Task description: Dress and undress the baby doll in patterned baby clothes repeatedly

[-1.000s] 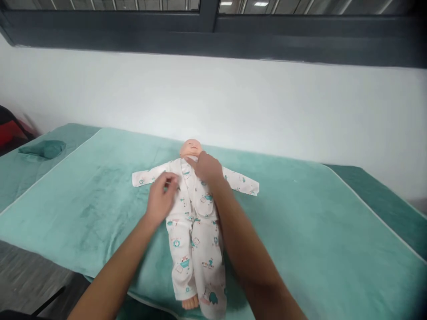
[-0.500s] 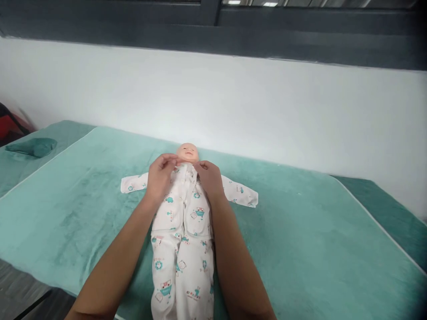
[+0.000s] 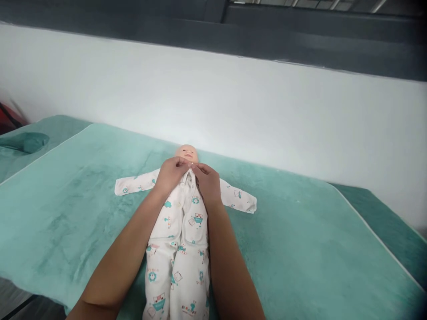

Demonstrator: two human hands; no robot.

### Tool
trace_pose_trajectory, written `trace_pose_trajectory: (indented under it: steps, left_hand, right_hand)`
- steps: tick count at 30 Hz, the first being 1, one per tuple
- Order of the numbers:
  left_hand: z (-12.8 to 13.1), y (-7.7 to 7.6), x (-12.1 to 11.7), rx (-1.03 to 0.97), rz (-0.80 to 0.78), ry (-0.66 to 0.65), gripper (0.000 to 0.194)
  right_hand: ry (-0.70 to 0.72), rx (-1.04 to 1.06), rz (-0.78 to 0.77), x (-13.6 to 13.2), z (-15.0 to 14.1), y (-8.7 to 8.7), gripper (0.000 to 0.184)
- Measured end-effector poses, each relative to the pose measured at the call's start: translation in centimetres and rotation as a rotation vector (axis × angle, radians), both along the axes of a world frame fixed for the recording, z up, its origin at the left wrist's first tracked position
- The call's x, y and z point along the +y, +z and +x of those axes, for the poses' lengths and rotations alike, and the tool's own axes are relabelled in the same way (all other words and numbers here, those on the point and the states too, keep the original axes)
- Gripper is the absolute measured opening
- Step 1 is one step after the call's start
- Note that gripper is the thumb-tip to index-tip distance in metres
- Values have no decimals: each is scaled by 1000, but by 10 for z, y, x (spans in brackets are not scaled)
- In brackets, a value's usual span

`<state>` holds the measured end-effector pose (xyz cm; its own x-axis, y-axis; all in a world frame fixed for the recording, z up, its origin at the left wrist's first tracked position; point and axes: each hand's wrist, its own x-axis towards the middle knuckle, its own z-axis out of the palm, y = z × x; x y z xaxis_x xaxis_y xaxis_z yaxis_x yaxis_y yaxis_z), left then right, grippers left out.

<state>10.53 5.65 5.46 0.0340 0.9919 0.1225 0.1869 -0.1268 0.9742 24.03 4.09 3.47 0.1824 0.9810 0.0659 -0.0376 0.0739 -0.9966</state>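
A baby doll (image 3: 187, 151) lies on its back, its head toward the wall. It wears a white printed baby jacket (image 3: 195, 222) and matching trousers (image 3: 188, 280). Both sleeves stretch out sideways. At the neck, my left hand (image 3: 173, 174) and my right hand (image 3: 207, 178) meet, each pinching an edge of the jacket collar. Their fingertips touch or nearly touch. Below them the front edges of the jacket part in a narrow gap. The doll's neck and whatever fastener may be between my fingers are hidden.
A green cloth (image 3: 293, 249) with pale seams covers the bed under the doll. Behind it rises a white wall (image 3: 253, 111) below a dark window frame (image 3: 187, 31). On the far left there is a dark green hollow (image 3: 28, 143) in the cover and a red object (image 3: 8, 120).
My two hands have come together at the collar, drawing its edges closer. The view has tilted and shifted slightly.
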Motion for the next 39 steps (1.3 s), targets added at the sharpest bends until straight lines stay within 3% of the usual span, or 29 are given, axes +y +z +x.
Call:
trace_pose_trajectory:
  steps: [8,18,25,29,32,35,39]
  left_hand:
    - [-8,-12,-2,4,91,-50,15]
    - [-14,-18,-6,-53,73,-138,32]
    - [-16,-20,-6,-421,-64,-166,38]
    - [-19,-19,-7,-482,-70,-196,44]
    - [-19,-22,-7,-364,12,-182,36]
    - [-17,-24,-12,-143,113,-120,28]
    - [-23,-17,-25,1,159,-90,20]
  right_hand:
    - [81,1,14,-2,-2,2,30]
    - [194,-501,72,-9,-2,13,21]
    - [290,-278,66,-14,2,10,45]
    - [262,-216,76,-21,0,7,53]
    - [232,-224,99,-27,-3,3,45]
    - [98,-258,126,-37,-6,1,30]
    - [-59,-478,170,-60,-9,4,22]
